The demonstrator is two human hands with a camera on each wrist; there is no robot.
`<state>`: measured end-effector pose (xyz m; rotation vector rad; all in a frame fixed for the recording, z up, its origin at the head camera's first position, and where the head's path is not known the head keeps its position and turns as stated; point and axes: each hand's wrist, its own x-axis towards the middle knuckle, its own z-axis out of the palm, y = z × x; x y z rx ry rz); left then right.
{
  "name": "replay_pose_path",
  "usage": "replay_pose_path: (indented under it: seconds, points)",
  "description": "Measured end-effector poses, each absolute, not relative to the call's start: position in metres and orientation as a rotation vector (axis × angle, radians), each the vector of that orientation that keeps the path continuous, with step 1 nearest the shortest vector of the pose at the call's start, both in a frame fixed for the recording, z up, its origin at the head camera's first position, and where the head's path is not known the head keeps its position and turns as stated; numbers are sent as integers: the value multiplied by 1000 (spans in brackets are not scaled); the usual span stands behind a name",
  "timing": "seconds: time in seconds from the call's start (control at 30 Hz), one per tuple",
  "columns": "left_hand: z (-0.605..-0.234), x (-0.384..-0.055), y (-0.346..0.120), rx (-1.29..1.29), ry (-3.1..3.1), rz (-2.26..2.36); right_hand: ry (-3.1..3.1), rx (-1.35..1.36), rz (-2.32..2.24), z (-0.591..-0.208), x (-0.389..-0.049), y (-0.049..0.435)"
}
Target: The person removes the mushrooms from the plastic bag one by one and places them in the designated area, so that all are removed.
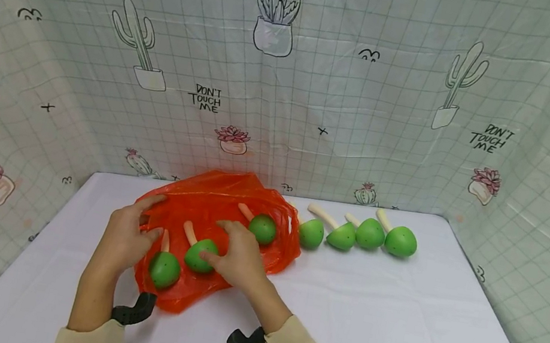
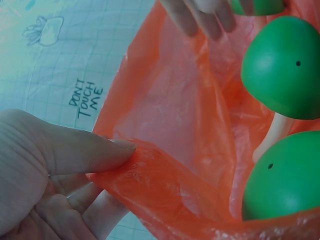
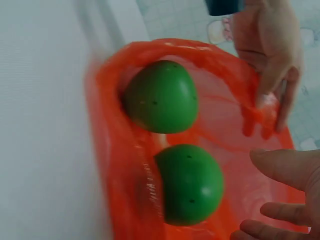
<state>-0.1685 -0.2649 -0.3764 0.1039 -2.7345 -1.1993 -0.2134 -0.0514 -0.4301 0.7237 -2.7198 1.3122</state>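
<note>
Nearest, the left hand [image 1: 124,237] is pinching the rim of the orange plastic bag [image 1: 226,200] between thumb and fingers, while the right hand [image 1: 238,259] is curling its fingers round a green mushroom toy [image 1: 199,256] lying inside the bag. Two more green toys [image 1: 164,269] are sitting in the bag too (one near the far opening). Beyond, four green toys [image 1: 357,234] are lining up on the white surface [image 1: 391,324]. A cactus-print sheet [image 1: 322,82] is walling the room behind.
</note>
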Motion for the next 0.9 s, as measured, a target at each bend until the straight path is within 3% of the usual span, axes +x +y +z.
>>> replay_pose_path:
  seconds: [0.9]
  points:
    - [-375,-167,-264,89,-2732,-1190,-2797,672,1192,-460,-209,-72]
